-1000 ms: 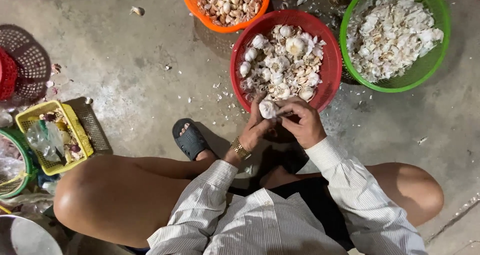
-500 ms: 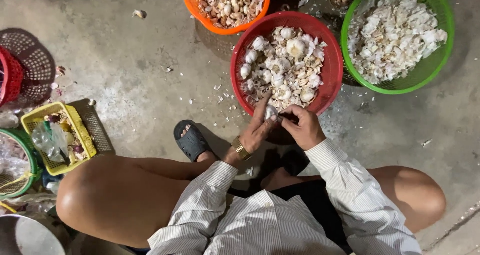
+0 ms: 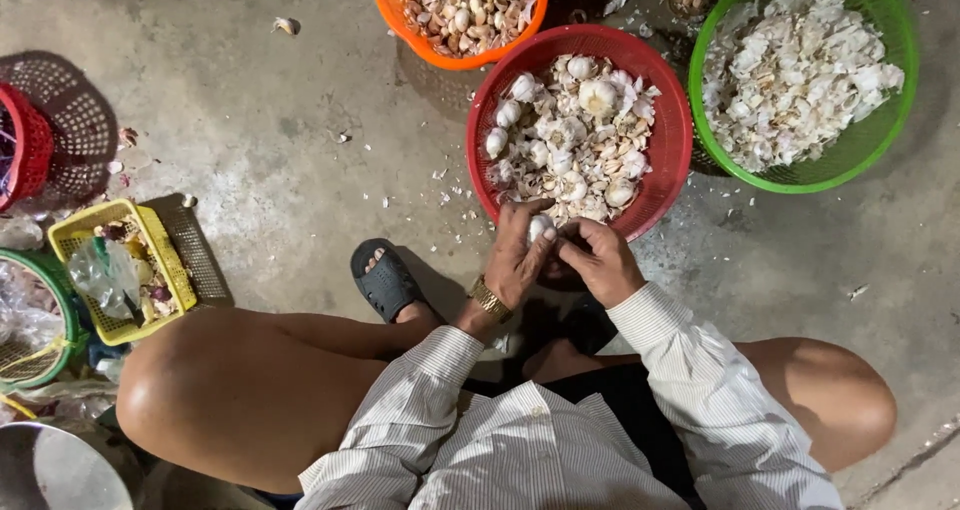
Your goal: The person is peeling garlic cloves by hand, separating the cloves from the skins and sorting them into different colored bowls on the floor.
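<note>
one garlic bulb [image 3: 540,230] sits pinched between both hands at the near rim of the red basket [image 3: 672,170]; left hand [image 3: 517,260] cups it, right hand [image 3: 600,260] fingers closed on it. three round baskets ahead: orange basket [image 3: 400,25], red, green basket [image 3: 890,120].

a rough grey concrete floor [image 3: 250,150] fills the view, stained and speckled with pale scraps. hard light from above throws dark shadows beside the yellow basket [image 3: 120,270] at nine o'clock and the red basket [image 3: 25,145] at ten o'clock.
</note>
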